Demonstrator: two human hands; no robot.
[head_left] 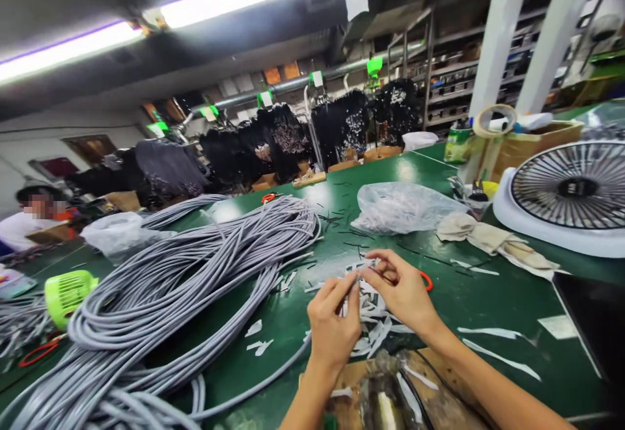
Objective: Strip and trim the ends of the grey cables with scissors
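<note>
Both hands meet over a pile of white strips and scraps (378,332) in the middle of the bench. My left hand (334,319) is closed in a pinch on a grey cable (288,366), which runs up from the lower left and passes behind the wrist. Fingertips of my right hand (405,290) pinch at the cable's end, right beside the left fingertips; the small tip between them is mostly hidden. Left of the hands lies a large coiled bundle of grey cables (195,267). Behind my right hand shows a red scissor-like handle (426,280).
A clear plastic bag (405,207) and a cloth glove (498,241) lie beyond the hands. At right stand a fan (576,189) and a dark flat panel (586,326). A taped metal device (385,394) sits close in front. A small green fan (68,296) and a person (29,225) are at left.
</note>
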